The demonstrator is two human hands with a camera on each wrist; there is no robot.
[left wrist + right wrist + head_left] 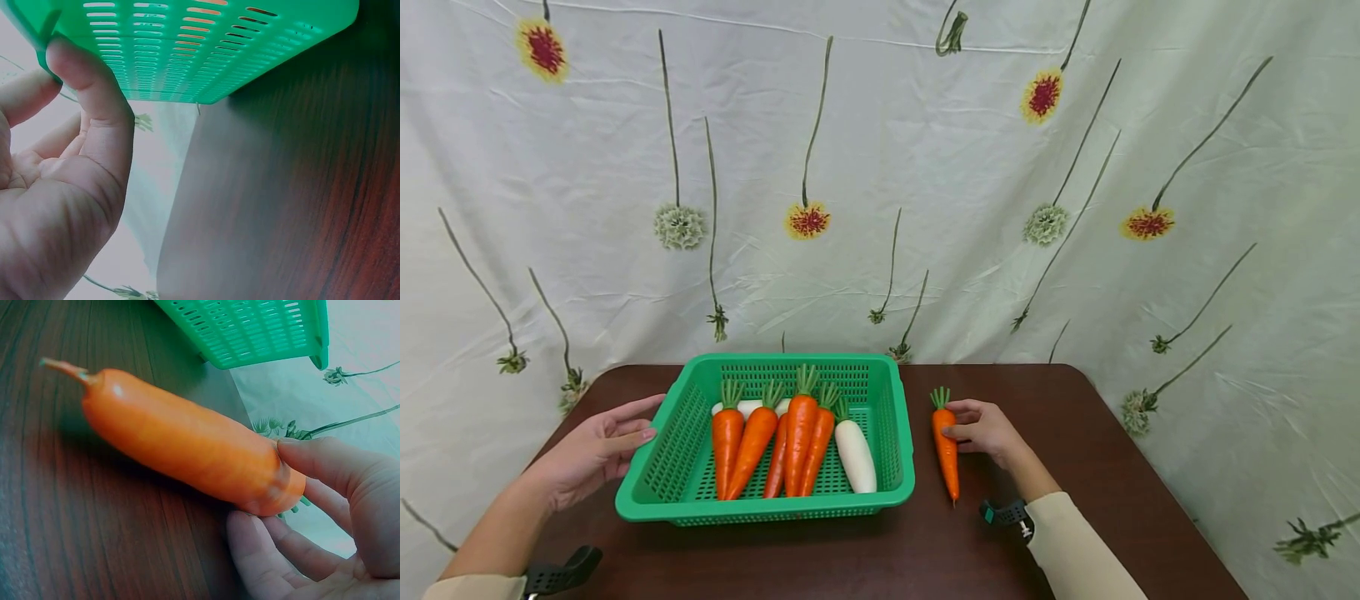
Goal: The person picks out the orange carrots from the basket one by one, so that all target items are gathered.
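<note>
Seen from the head, the left hand (597, 454) held the left rim of a green basket (760, 509) between thumb and bent fingers, while the right hand (987, 432) pinched a carrot (948, 450) near its leafy top. That carrot was over the brown table (820, 560), just right of the basket and apart from it, its tip towards the person. Inside the basket lay five more carrots (801, 433) and a white radish (856, 458). A flowered cloth (970, 158) hung behind. From the left wrist, the thumb pressed the rim, other fingers loosely curled. From the right wrist, thumb and fingertips gripped the carrot's leafy end; whether it touched the table could not be told.
</note>
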